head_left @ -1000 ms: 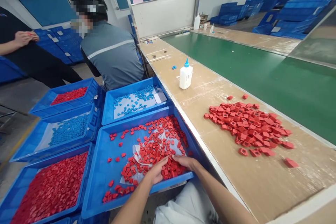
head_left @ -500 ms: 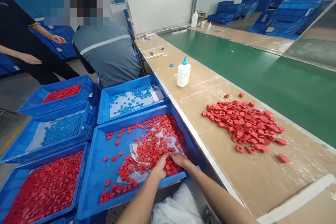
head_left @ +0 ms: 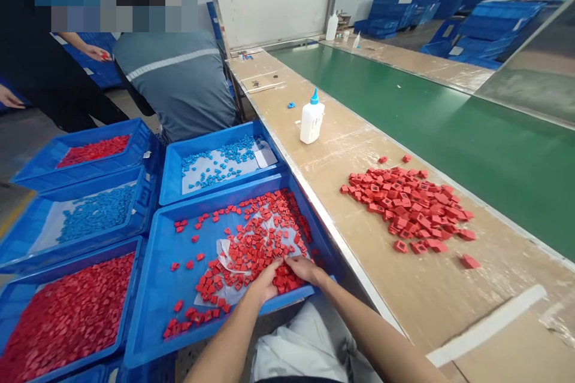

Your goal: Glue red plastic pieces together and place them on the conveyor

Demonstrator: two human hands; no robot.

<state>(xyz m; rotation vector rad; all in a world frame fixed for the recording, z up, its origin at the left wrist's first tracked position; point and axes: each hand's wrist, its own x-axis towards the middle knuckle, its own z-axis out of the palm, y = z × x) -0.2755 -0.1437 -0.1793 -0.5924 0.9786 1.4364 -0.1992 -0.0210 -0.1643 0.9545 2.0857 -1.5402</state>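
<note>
Both hands are down among small red plastic blocks [head_left: 251,251] at the near side of a blue tray [head_left: 168,287]. My left hand [head_left: 268,282] cups the near heap from the left, its thumb on top. From the right, my right hand [head_left: 303,268] curls around the same heap, with the two thumbs close together. Red blocks fill the space between the palms; most fingers are hidden under them. White plastic sheeting [head_left: 224,254] lies beneath part of the blocks.
A pile of larger red blocks [head_left: 408,203] lies on the bench [head_left: 359,263] at right, beyond its metal edge. A white bottle [head_left: 312,119] stands farther back. Green conveyor belt [head_left: 404,102] runs alongside. More blue trays [head_left: 108,335] stand left; two people are behind them.
My hands stay at the same heap, cupped around the blocks, with little visible movement. The view has shifted slightly. The standing person at far left has moved left.
</note>
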